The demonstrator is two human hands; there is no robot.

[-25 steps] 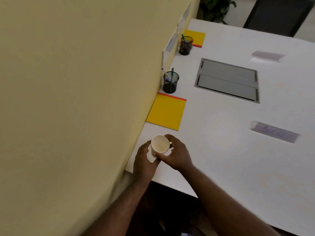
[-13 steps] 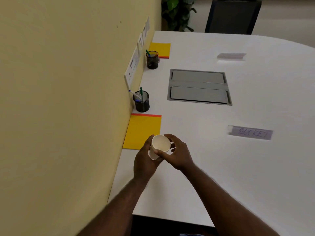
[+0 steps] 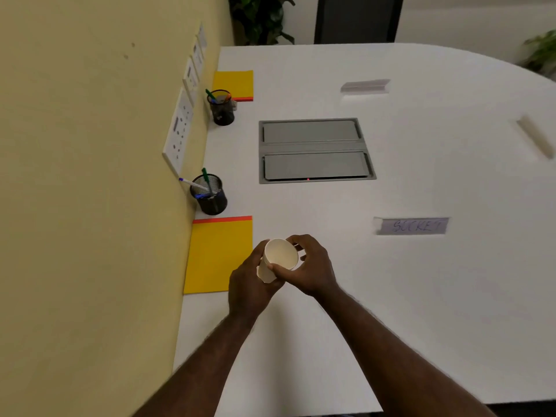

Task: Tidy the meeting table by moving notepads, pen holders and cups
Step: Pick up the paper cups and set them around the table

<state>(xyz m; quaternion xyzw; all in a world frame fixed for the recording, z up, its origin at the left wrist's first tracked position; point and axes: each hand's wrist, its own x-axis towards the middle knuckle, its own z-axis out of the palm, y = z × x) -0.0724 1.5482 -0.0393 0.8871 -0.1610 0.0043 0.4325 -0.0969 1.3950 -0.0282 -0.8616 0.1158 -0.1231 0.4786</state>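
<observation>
I hold a white paper cup (image 3: 278, 257) in both hands above the white table (image 3: 421, 296), tilted with its mouth toward me. My left hand (image 3: 249, 284) wraps its lower wall and my right hand (image 3: 313, 266) grips its rim and side. Just left of the cup lies a yellow notepad (image 3: 218, 254) with a red top strip. Beyond it a black mesh pen holder (image 3: 210, 195) with pens stands by the wall. A second pen holder (image 3: 222, 108) and a second yellow notepad (image 3: 234, 84) are farther back.
A yellow wall (image 3: 90, 176) with white socket plates (image 3: 179, 133) runs along the table's left edge. A grey cable hatch (image 3: 314, 150) is set into the middle. Folded name cards sit at right: one reading "SOCKET" (image 3: 410, 225), another (image 3: 364, 85) farther back. Plants and a dark chair stand behind.
My view has shifted forward over the table and swung right. Both hands keep the cup, which now tilts more and sits beside the near notepad.
</observation>
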